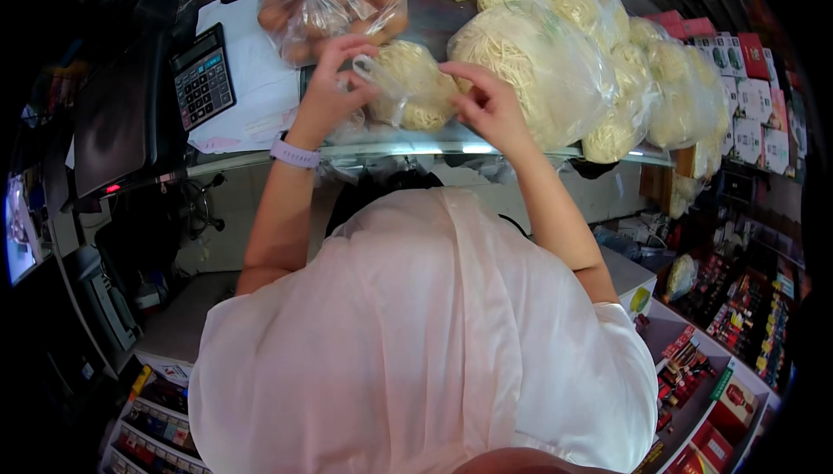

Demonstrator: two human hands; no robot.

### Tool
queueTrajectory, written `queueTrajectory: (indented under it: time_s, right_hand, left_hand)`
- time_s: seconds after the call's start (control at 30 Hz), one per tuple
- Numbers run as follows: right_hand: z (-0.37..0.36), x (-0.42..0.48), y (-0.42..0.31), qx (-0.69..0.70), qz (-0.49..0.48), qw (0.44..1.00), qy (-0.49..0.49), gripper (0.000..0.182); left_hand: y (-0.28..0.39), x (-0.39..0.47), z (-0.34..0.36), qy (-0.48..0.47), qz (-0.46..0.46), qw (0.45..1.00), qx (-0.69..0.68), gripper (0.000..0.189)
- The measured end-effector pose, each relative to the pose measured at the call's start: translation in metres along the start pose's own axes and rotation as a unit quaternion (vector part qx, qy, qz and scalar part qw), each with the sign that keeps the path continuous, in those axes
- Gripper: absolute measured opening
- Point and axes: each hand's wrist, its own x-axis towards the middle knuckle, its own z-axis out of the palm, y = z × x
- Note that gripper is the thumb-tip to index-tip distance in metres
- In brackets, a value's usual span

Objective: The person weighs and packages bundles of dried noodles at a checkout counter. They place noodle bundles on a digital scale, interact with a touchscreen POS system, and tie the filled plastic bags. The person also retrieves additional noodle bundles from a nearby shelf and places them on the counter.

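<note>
A small clear plastic bag of pale dried noodles (416, 90) lies on the glass-edged counter, between my two hands. At its left side is my left hand (335, 84), thumb and fingers spread around the bag's knotted handle loop; whether the fingers grip the plastic is hard to make out. My right hand (491, 100) is at the bag's right side, index finger extended and thumb apart, with nothing visibly held. Just right of it sits a much larger bag of noodles (533, 77). Behind my left hand stands a tied clear bag of brown eggs (335, 2).
More bagged noodles (628, 93) crowd the counter's right side, with small boxes (748, 97) beyond. To the left are a calculator (203, 77) on white papers (250, 58) and a dark monitor (114, 110). The counter's glass edge (416, 149) runs before me; shelves of goods (690, 370) stand behind right.
</note>
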Motion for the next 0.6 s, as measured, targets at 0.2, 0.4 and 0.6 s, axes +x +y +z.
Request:
queueTrajectory:
  time_s: [0.2,0.4,0.6]
  right_hand:
    - [0.031,-0.005,0.01,-0.174,-0.066,0.981,-0.054,0.04]
    - [-0.01,-0.012,0.03,-0.063,-0.108,0.992,0.029,0.012]
    - [-0.024,-0.016,-0.02,0.235,-0.098,0.963,0.089,0.009]
  left_hand:
    - [-0.026,-0.012,0.019,-0.106,0.003,0.916,0.386,0.032]
    - [-0.003,-0.024,0.002,0.076,0.036,0.948,0.308,0.009]
    - [0.075,-0.051,-0.011,0.14,-0.108,0.984,0.024,0.008]
